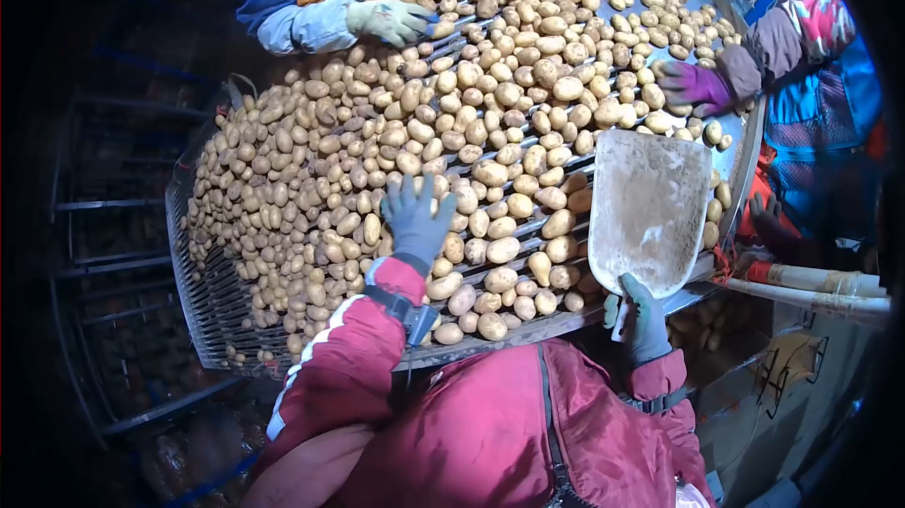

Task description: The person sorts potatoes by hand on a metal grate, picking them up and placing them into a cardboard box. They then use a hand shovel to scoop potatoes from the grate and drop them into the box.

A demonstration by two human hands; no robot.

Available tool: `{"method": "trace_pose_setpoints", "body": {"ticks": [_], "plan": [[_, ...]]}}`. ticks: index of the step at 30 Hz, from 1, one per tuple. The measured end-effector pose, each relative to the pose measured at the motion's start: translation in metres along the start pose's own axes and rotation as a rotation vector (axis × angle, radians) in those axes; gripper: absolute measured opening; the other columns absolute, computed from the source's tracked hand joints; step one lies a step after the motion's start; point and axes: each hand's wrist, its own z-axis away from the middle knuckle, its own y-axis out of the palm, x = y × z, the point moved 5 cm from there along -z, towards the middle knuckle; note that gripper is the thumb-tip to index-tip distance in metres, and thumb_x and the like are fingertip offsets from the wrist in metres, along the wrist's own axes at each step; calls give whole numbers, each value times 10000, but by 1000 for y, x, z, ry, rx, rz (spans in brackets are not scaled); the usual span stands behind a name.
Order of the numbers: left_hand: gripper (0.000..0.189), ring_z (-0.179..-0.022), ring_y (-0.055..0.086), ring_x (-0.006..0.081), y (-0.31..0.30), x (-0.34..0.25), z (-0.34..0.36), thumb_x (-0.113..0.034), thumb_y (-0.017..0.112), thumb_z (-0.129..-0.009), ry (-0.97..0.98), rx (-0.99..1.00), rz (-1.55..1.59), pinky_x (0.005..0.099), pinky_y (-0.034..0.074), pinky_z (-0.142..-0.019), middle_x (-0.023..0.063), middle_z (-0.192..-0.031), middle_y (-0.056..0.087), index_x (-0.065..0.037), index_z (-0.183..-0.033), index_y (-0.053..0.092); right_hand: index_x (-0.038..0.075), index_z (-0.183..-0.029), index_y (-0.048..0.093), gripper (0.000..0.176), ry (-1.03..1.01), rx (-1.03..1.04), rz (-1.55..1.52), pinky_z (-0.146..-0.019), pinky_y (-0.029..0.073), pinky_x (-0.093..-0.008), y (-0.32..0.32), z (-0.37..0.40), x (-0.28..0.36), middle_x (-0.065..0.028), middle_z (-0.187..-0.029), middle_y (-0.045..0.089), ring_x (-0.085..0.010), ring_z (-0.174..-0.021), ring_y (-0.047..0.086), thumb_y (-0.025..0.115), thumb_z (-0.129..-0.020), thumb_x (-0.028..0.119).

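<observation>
My left hand, in a grey-blue glove, hovers with fingers spread over the potatoes on a roller sorting table. It holds nothing. My right hand, gloved the same way, grips the short handle of a dusty flat shovel. The blade stands upright at the table's near right edge, beside the potatoes. I wear a red jacket with a strap on each wrist.
A co-worker's pale gloved hand reaches in from the far left. Another person's purple glove rests on potatoes at the right. A metal rail edges the table. Pipes lie right of it. Dark steps sit at left.
</observation>
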Motion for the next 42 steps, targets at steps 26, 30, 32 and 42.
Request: {"method": "trace_pose_setpoints", "body": {"ticks": [26,30,32,42], "plan": [[861,-1491,302,415,-93,-224,-38,-492,654,-846,354,251,617,594,205,-1226,229,-1609,327,-62,-1546,396,84,-1086,636,291,33,-111,24,-435,492,-295,11,46,-11,-71,-667,636,-171,-501,598,603,-1015,364],[449,-1334,444,419,-69,-257,15,-337,633,-802,593,378,487,549,328,-1150,247,-1317,551,4,-1085,710,97,-1061,645,251,40,-105,7,-417,469,-282,10,47,-3,-57,-655,625,-154,-477,580,608,-1019,341],[300,-1110,569,405,-86,-246,10,-299,625,-834,578,377,761,511,450,-994,204,-1083,626,-28,-947,688,98,-1050,650,238,60,-65,42,-417,466,-281,6,51,2,-50,-660,625,-153,-472,574,611,-1018,330],[469,-1104,639,379,-66,-111,-164,-316,770,-847,178,0,465,442,517,-969,211,-1168,670,-56,-1228,681,68,-1104,682,236,131,-7,213,-432,452,-250,0,48,-12,-1,-692,637,-96,-478,571,736,-933,223]]}}
